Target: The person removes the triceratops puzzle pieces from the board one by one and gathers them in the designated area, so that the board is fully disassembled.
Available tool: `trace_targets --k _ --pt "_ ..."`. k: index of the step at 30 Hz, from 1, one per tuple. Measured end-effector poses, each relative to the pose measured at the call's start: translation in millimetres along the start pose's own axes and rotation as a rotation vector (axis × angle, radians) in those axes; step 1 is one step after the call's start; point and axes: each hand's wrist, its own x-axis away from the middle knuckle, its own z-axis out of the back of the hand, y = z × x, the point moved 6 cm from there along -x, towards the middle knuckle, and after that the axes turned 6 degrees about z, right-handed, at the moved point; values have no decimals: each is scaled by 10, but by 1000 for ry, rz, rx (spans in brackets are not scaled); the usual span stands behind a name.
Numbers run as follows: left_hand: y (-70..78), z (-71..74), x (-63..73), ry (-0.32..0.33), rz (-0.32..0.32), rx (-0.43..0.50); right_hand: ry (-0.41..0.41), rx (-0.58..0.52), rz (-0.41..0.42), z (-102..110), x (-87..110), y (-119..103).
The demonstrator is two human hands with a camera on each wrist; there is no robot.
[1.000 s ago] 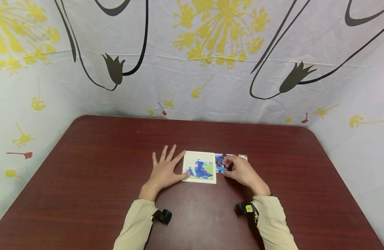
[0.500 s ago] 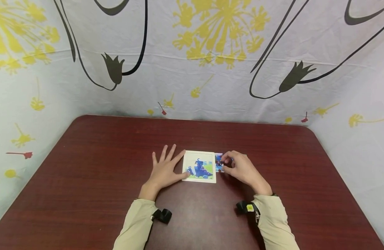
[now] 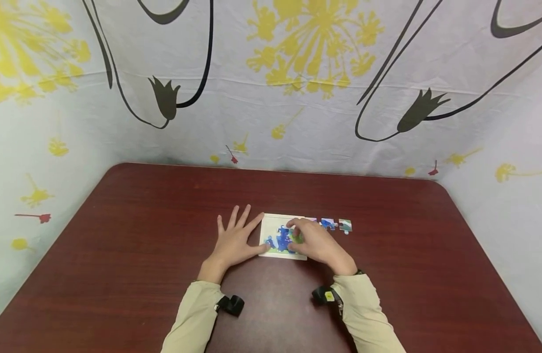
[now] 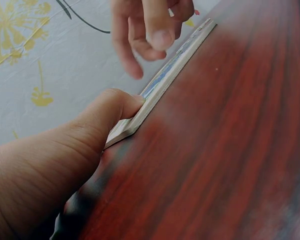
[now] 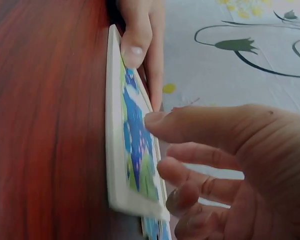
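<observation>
- Table [image 3: 165, 211]: dark and glossy, so likely slippery.
- Left hand [image 3: 232, 244]: spread wide, thumb on the board's left edge.
- Right hand [image 3: 320, 243]: over the board's right part, thumb and fingers apart, no piece visible between.
- Puzzle board [image 3: 271, 227]: flat between the hands, partly filled; probably light and stiff, best steadied by its rim.
- Loose pieces [image 3: 345, 225]: right of the board; likely thin, rigid, best pinched by opposite edges.
</observation>
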Motion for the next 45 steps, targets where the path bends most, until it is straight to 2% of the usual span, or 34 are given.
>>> trace_targets --k 5,11,21,32,45 --pt "16 -7 -3 -3 -6 6 -20 43 -52 -55 -68 -22" --pt "18 9 9 9 -9 7 -16 3 -84 -76 -79 10" --pt "18 20 15 6 -8 -1 -15 -22 -60 -85 -84 32" --pt "20 27 16 1 -5 5 42 -61 -56 -63 -76 14" --pt "6 7 5 3 1 -11 114 32 -4 -22 -91 9"
